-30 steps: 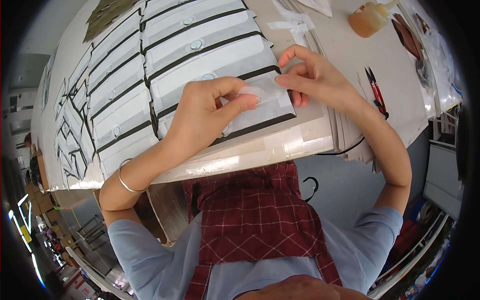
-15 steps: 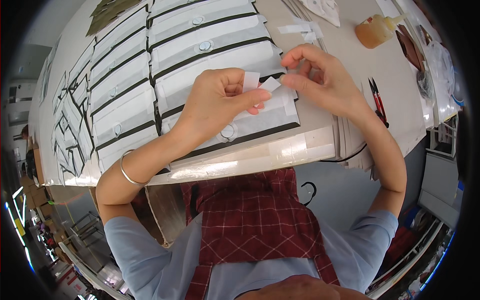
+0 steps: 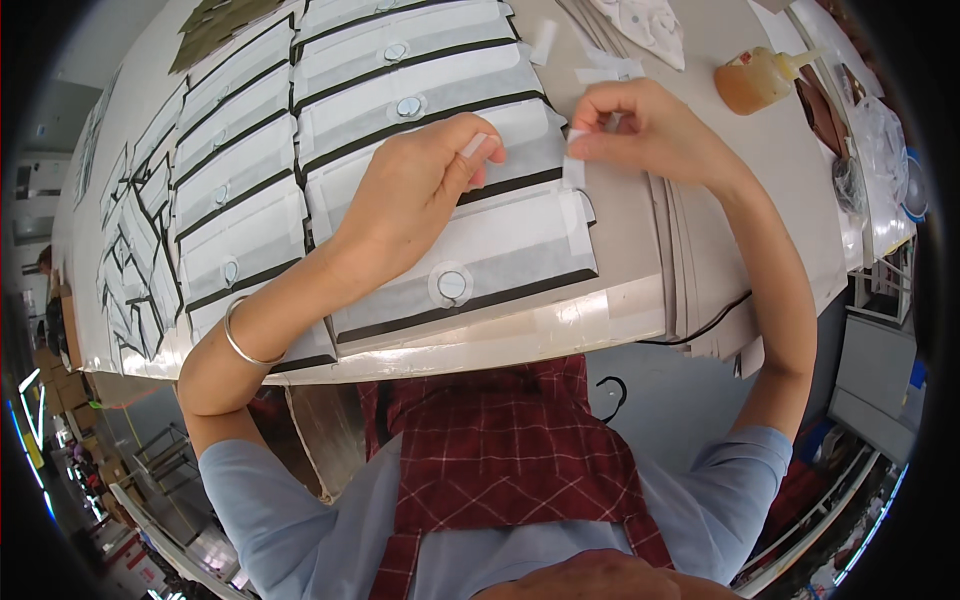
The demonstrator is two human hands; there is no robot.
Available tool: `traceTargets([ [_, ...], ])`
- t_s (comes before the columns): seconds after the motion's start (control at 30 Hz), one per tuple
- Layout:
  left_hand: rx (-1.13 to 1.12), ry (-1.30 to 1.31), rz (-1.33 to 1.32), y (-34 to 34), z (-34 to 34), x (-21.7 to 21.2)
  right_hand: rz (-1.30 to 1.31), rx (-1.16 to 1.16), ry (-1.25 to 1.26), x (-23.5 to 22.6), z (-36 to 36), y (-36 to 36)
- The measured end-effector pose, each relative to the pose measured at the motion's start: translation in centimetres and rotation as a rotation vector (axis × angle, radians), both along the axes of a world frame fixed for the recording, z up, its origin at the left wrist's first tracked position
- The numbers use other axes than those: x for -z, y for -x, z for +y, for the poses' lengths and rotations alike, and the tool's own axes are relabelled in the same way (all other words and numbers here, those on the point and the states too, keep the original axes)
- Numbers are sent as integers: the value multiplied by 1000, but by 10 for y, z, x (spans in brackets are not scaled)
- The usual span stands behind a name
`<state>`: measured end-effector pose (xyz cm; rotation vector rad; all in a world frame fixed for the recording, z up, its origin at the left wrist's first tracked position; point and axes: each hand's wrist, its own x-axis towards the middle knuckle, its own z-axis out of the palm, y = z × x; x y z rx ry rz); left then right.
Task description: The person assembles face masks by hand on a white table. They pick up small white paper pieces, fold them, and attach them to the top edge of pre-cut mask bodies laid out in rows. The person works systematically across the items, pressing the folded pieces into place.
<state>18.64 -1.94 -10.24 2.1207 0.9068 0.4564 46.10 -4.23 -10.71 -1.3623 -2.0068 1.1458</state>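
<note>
White flat panels with black edges lie in overlapping rows on the table. The nearest panel carries a round silver metal disc near its front edge. My left hand hovers over this panel, its fingers pinched on a small white strip. At the panel's right end, my right hand pinches another short white strip between thumb and forefinger. That strip hangs down at the panel's far right corner; whether it is stuck there I cannot tell.
Loose white strips lie beyond my right hand. A bottle of amber liquid with a spout stands at the far right. Stacked grey-beige sheets are right of the panels. Narrow black-edged pieces are heaped at the left.
My hands have moved apart: the left away to the left with a strip, the right down onto the panel's right end with another. The black-and-red tool at the right is now hidden behind my arm.
</note>
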Motion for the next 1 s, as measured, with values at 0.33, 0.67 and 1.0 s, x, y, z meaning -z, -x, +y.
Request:
traceTargets([
  [0.33,345,-546,97,-4,8,23,-105,-12,-19,8,34,10],
  [0.67,445,-589,166,-8,5,27,67,36,41,20,32,12],
  [1.0,415,-512,107,-5,3,29,301,304,264,27,8,26],
])
